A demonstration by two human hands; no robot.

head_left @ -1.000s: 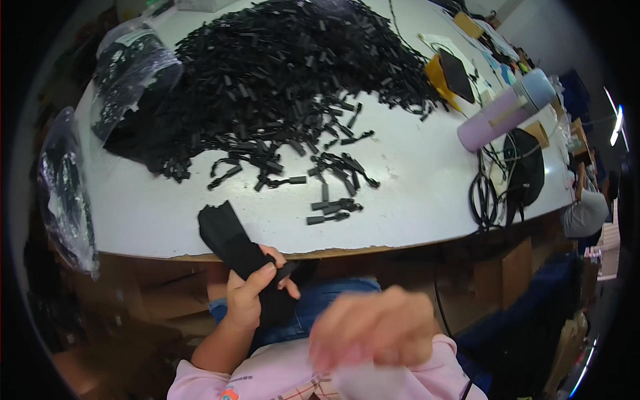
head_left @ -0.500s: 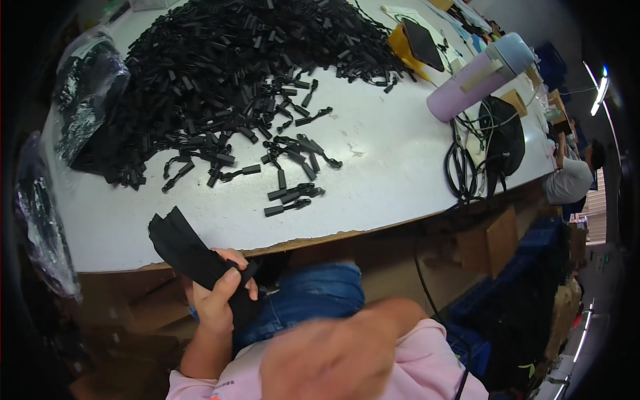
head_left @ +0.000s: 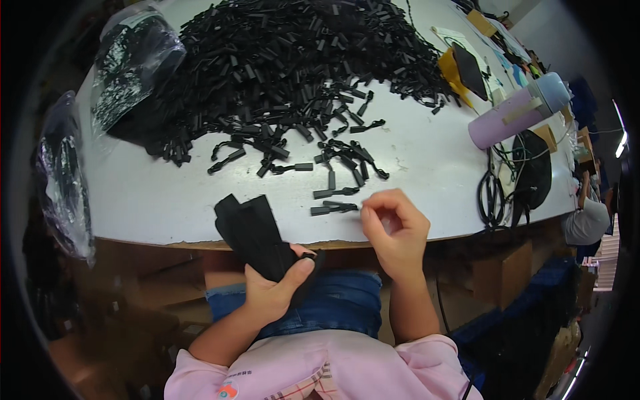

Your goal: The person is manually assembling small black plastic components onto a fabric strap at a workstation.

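Note:
My left hand is closed around a bundle of flat black fabric strips, held in front of the table edge over my lap. The strips fan out at their upper end, and a short dark end shows past my thumb. My right hand is over the table's near edge, thumb and forefinger pinched at the tip of a small black zipper pull. Several more zipper pulls lie scattered just beyond it. Behind them a large heap of the same black pieces covers the far part of the white table.
Clear plastic bags with black contents lie at the left. At the right are a lilac bottle, a phone on a yellow stand, and coiled black cables. A cardboard box sits below; another person is at far right.
My right hand has come down from close in front of my chest to the zipper pulls near the table edge. The left hand keeps the strips. The whole view has shifted.

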